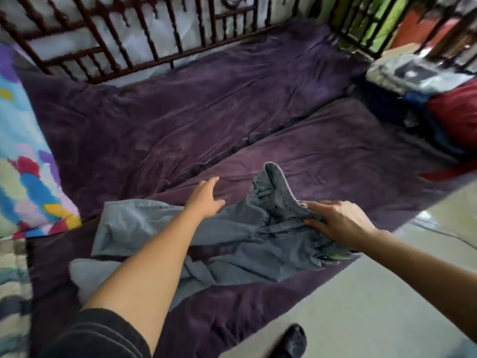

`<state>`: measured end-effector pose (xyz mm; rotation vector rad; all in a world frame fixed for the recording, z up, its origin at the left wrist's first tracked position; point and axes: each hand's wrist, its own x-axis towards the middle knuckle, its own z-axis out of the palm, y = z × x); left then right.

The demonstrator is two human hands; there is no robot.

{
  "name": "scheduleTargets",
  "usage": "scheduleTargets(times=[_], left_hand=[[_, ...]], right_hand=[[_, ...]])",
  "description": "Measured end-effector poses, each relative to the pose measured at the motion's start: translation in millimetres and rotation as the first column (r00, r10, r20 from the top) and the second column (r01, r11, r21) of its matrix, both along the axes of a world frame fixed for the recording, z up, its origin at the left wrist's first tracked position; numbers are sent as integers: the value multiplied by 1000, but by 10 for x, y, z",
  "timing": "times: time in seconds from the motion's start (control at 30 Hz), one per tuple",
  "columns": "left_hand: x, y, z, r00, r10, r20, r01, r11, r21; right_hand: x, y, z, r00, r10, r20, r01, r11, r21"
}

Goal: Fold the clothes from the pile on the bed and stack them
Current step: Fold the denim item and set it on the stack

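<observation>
A pair of grey-blue trousers (232, 239) lies spread across the near part of the bed, legs pointing left and waistband to the right. My right hand (338, 220) grips the bunched waistband, and part of the band stands up above it. With fingers straight, my left hand (206, 197) reaches over the upper edge of the trousers near the middle, just above the purple bedsheet (232, 112). At the far right end of the bed sits the pile of clothes (438, 99), with grey, blue and red pieces.
A dark wooden railing (129, 34) runs along the far side of the bed. A colourful patterned pillow (25, 164) lies at the left edge. The pale floor (361, 319) lies beside the bed, with my dark slipper (294, 339) on it.
</observation>
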<state>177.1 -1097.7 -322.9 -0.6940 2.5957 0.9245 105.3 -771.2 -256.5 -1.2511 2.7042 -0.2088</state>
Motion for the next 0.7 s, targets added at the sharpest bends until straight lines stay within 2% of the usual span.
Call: scheduleTargets(times=[0.07,0.13,0.23,0.37,0.43,0.5,0.57,0.63,0.7], left_hand=[[-517,440,187,995,31,-92,-19,992,127],[-977,890,321,993,50,-109,-15,953,302],[-1510,1538,394,994,-51,-97,90,885,458],[-2047,2206,278,981,-181,-65,191,868,458],[-2337,2424,190,984,-154,-85,176,871,459],[-2649,2517,151,990,-44,-137,99,899,426],[-3002,2494,170,980,80,-183,-4,925,380],[-3337,2414,216,962,195,-193,-99,903,419],[-3691,2377,304,945,261,-199,-145,875,461]], right_hand=[[-150,327,192,997,46,-65,-51,997,-66],[-311,637,352,985,72,-154,-92,988,-126],[-574,1083,471,975,46,-216,-87,979,-184],[-916,1593,453,967,17,-252,-66,980,-189],[-1121,1804,385,974,0,-226,-39,986,-165],[-1359,1984,262,988,-58,-140,42,992,-120],[-1631,2136,140,978,-208,34,210,975,-76],[-1940,2260,-10,897,-380,226,401,914,-54],[-2305,2312,-162,745,-543,387,611,788,-72]])
